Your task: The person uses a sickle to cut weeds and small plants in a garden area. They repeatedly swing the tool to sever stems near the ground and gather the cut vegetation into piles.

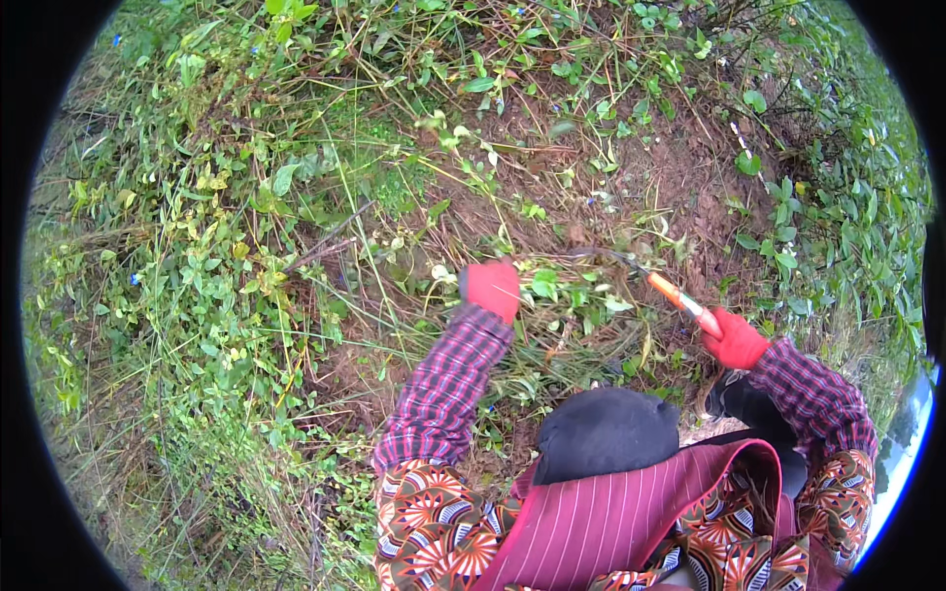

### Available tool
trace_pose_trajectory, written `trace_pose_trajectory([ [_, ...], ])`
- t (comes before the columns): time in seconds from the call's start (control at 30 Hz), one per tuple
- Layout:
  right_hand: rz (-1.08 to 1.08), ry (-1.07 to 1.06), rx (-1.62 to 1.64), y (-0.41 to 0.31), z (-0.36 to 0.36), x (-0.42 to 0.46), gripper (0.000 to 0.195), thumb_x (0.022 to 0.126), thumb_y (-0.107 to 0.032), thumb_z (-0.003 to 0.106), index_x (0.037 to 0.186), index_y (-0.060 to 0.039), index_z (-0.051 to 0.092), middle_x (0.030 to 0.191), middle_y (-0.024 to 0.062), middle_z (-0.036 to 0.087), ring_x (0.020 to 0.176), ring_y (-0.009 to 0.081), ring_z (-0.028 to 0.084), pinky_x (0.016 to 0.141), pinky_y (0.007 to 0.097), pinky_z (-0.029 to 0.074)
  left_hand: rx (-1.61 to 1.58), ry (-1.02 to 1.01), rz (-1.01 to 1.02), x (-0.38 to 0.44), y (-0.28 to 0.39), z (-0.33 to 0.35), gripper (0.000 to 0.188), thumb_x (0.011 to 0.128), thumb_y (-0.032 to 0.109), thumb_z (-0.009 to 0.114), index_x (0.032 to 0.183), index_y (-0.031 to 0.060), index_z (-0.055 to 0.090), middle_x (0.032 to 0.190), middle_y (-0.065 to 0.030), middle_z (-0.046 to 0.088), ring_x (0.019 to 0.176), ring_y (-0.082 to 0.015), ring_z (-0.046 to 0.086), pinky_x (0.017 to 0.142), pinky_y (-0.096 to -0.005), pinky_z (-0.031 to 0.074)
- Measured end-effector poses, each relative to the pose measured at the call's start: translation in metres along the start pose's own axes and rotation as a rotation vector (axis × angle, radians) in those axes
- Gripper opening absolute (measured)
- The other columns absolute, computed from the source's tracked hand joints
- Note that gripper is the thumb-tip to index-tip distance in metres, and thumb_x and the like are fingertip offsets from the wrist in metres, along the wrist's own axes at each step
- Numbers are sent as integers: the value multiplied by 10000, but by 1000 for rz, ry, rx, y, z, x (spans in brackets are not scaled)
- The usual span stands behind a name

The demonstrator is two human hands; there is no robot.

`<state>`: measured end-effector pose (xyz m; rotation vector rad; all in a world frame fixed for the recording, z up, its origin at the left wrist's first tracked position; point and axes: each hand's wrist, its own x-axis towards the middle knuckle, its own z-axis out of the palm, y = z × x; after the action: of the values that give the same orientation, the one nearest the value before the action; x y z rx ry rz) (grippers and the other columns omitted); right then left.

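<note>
My left hand (pixel 492 289), in a red glove, is closed at the left end of a bunch of leafy weed stems (pixel 569 295); the fingers' undersides are hidden, so its hold on them cannot be told. My right hand (pixel 733 338), also gloved in red, grips the orange and white handle of a sickle (pixel 674 294). Its dark curved blade reaches left from the handle over the weeds, partly blurred and hidden among leaves. Both hands are low over the ground, in front of my dark-clad knee (pixel 610 432).
Dense green vines (pixel 199 295) with small blue flowers cover the left side. Bare reddish soil (pixel 680 177) with dry stems lies ahead. More leafy plants (pixel 850 214) stand at the right. A dark shoe (pixel 728 395) shows beneath my right forearm.
</note>
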<state>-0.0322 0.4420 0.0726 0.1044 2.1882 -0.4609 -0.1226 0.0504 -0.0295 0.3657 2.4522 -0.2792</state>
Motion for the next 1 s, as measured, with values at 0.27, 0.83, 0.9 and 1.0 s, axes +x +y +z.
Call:
trace_pose_trajectory([
  [0.27, -533, 303, -8, -144, -59, 86, 253, 854, -242, 581, 989, -69, 456, 743, 191, 597, 695, 399, 602, 609, 514, 467, -48, 88, -12, -9, 9, 7, 225, 853, 209, 515, 1034, 105, 598, 836, -9, 676, 761, -187, 672, 583, -360, 486],
  [0.83, -96, 201, 83, 10, -25, -21, 264, 829, -260, 612, 980, -77, 495, 750, 212, 605, 703, 416, 602, 614, 476, 468, -21, 41, 212, -11, 34, 16, 240, 843, 172, 487, 1041, 111, 608, 857, -53, 678, 773, -231, 670, 636, -392, 496],
  [0.9, -130, 286, 247, -34, -31, -4, 266, 832, -241, 611, 962, -42, 491, 739, 225, 598, 691, 414, 600, 601, 473, 464, 26, 13, 260, -12, 34, 9, 266, 845, 169, 484, 1077, 124, 606, 876, -45, 679, 788, -227, 670, 659, -391, 495],
  [1.0, -77, 455, 350, -53, -28, 44, 293, 836, -244, 588, 1000, -18, 499, 786, 243, 598, 750, 411, 604, 650, 465, 469, 76, 102, 341, -17, 38, -2, 282, 839, 166, 496, 1097, 121, 598, 859, -40, 675, 783, -232, 668, 658, -390, 494],
])
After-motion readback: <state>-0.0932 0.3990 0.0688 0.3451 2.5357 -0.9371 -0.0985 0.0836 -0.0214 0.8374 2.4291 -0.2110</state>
